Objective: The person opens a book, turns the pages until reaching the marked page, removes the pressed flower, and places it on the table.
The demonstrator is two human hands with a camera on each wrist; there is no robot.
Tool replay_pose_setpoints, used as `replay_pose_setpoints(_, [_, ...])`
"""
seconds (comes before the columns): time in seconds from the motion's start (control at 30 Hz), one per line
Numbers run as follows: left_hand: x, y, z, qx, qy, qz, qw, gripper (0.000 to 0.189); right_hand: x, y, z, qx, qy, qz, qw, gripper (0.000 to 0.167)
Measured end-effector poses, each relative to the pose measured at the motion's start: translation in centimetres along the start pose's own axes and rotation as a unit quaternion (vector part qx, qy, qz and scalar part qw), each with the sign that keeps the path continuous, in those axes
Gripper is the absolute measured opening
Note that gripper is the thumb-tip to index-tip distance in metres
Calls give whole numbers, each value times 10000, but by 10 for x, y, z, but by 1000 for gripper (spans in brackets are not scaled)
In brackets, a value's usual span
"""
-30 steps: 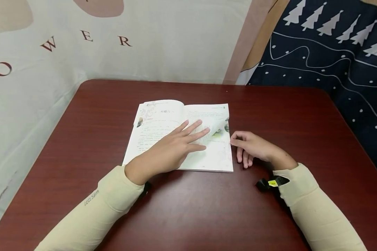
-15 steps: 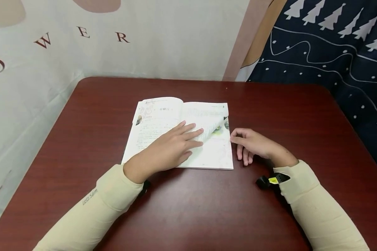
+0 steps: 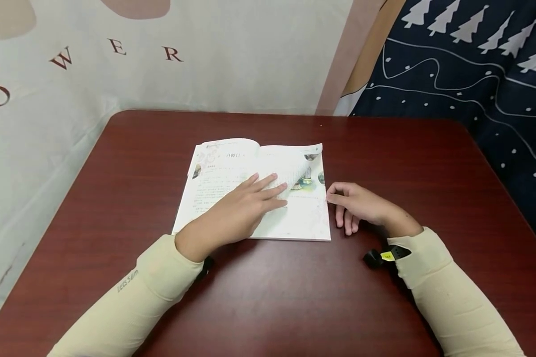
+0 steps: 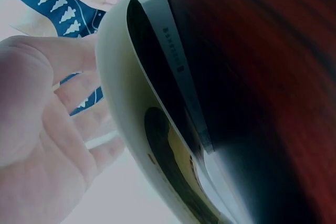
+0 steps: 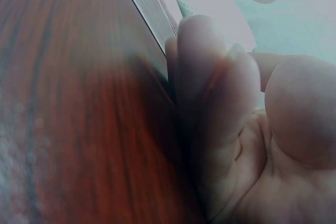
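Observation:
An open book point(image 3: 214, 193) lies on the table, with its right-hand page point(image 3: 290, 173) curling up and leftward over a coloured picture. My left hand point(image 3: 238, 210) lies across the book with fairly straight, spread fingers touching that curling page. In the left wrist view, the bowed page point(image 4: 118, 82) stands between the left hand point(image 4: 58, 119) and the book's spine. Beside the book's right edge, my right hand point(image 3: 362, 206) pinches the edge with thumb and index finger; its other fingers hang loosely toward the table. The right wrist view shows the right hand point(image 5: 226, 124) close up, its exact contact hidden.
The dark red-brown table point(image 3: 268, 297) surrounds the book. Behind it hangs a pale lettered curtain point(image 3: 232, 64), with a navy tree-patterned curtain point(image 3: 455, 89) at the right. A black wrist device point(image 3: 375, 258) sits below the right hand.
The right-hand page has curled further left, uncovering more of the picture. My left hand has shifted slightly left with it, while my right hand stays at the book's edge.

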State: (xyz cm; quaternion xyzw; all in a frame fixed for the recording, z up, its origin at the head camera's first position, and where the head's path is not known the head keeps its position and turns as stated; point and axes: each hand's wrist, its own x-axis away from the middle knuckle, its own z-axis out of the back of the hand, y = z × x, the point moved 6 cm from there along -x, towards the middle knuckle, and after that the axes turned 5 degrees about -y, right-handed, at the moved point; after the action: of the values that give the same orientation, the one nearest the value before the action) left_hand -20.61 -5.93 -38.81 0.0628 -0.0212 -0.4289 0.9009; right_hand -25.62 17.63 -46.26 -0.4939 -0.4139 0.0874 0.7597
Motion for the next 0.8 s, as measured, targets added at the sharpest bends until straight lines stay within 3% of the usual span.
replay_pose_setpoints(0.37, [5, -13, -6, 131, -534, 753, 9956, 49, -2, -1, 0, 35, -5, 7, 10000, 26])
replay_pose_setpoints(0.8, [8, -18, -4, 55, -558, 1065, 9927, 53, -2, -2, 1, 71, -11, 24, 10000, 28])
